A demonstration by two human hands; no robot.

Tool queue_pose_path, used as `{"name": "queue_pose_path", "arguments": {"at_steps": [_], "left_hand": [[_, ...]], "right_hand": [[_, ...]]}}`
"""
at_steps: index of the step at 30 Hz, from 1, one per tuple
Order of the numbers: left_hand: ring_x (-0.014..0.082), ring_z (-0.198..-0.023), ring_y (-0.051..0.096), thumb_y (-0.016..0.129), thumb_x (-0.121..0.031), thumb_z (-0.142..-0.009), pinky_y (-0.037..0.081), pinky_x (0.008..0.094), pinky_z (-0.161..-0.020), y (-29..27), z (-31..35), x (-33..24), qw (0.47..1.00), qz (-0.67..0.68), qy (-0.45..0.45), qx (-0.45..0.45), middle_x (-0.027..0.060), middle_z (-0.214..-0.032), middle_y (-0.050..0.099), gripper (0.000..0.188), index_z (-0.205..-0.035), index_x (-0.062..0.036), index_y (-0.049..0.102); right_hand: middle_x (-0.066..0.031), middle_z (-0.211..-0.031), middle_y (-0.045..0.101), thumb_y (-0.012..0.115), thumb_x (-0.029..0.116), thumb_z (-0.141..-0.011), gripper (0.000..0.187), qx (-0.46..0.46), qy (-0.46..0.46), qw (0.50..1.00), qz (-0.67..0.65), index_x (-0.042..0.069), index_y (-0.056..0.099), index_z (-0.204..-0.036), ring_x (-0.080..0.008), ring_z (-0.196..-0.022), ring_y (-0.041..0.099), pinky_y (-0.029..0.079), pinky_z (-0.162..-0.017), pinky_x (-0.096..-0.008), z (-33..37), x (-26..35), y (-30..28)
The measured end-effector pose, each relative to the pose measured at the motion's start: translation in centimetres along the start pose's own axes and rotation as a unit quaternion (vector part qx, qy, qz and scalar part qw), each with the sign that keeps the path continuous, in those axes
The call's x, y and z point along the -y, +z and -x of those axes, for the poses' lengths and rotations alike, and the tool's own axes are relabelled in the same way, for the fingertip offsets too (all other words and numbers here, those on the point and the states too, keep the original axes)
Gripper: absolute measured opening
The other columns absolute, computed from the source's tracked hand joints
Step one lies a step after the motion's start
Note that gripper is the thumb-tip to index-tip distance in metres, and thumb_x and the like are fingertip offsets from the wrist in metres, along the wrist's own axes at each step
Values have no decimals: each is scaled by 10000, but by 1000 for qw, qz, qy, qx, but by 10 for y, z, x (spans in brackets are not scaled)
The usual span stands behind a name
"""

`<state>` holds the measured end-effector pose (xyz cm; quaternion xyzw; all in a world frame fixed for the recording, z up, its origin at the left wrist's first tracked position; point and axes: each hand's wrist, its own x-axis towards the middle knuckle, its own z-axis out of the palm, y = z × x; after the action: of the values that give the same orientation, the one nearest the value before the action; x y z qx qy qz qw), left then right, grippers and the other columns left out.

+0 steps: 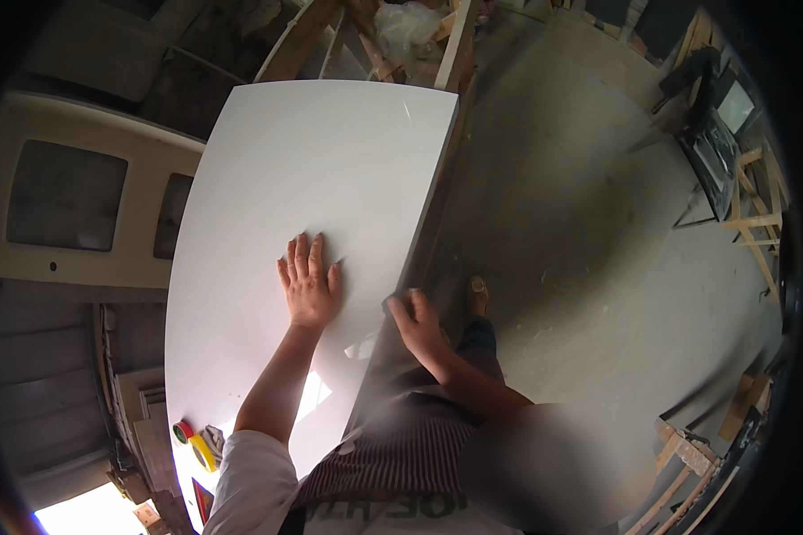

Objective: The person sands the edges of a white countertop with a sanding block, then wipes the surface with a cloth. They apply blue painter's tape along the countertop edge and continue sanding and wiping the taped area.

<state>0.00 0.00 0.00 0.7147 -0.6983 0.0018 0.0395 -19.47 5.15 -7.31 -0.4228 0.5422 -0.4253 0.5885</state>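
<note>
A large, glossy white panel (330, 160) lies flat in front of me, its long right edge running alongside my body. My left hand (308, 281) rests palm down on its surface, fingers stretched out and slightly spread. At the right edge of the panel is my right hand (418, 325), with its fingers closed and curled in. Something small and dark shows at those fingertips against the edge, too little of it to name. On the near left corner of the panel sit a red tape roll (182, 432), a yellow tape roll (202, 453) and a crumpled grey cloth (215, 438).
To the left stands a pale board with dark rectangular openings (143, 183). Beyond the panel's far end are timber pieces (456, 49) and a clear plastic bag (407, 31). Wooden stands (755, 218) line the right side, across a grey concrete floor (589, 223).
</note>
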Motion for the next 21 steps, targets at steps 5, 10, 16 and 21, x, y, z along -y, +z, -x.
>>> {"name": "queue_pose_path", "arguments": {"at_steps": [5, 10, 16, 21], "left_hand": [[351, -1443, 207, 439, -372, -954, 108, 561, -1160, 5, 8, -15, 1000, 1, -6, -12, 169, -1519, 309, 583, -1467, -111, 343], [351, -1439, 216, 451, -357, -946, 115, 566, -1156, 7, 1, -22, 999, 16, 7, -29, 168, -1511, 319, 577, -1460, -113, 355], [349, -1433, 225, 455, -348, -943, 120, 567, -1155, 6, 2, -17, 1000, 6, -9, -23, 164, -1510, 319, 575, -1461, -122, 351], [349, -1430, 231, 458, -345, -942, 127, 563, -1153, 5, 2, -17, 1000, 2, 4, -26, 160, -1510, 318, 579, -1465, -124, 342]], "right_hand": [[-99, -822, 660, 683, 287, -892, 302, -55, -107, 992, -21, 2, 585, -915, -166, -767, 635, 508, -692, -336, -54, 24, -31], [-55, -805, 638, 679, 280, -905, 295, -133, -79, 986, -54, 1, 583, -905, -122, -733, 572, 478, -689, -297, -173, 51, -82], [-72, -953, 622, 651, 305, -884, 357, -3, 126, 990, -62, 36, 560, -1099, -146, -808, 583, 481, -701, -317, -60, 1, -39], [20, -724, 512, 673, 153, -873, 160, 5, -10, 1000, -7, 82, 532, -849, -59, -681, 478, 426, -611, -239, -23, 1, -27]]}}
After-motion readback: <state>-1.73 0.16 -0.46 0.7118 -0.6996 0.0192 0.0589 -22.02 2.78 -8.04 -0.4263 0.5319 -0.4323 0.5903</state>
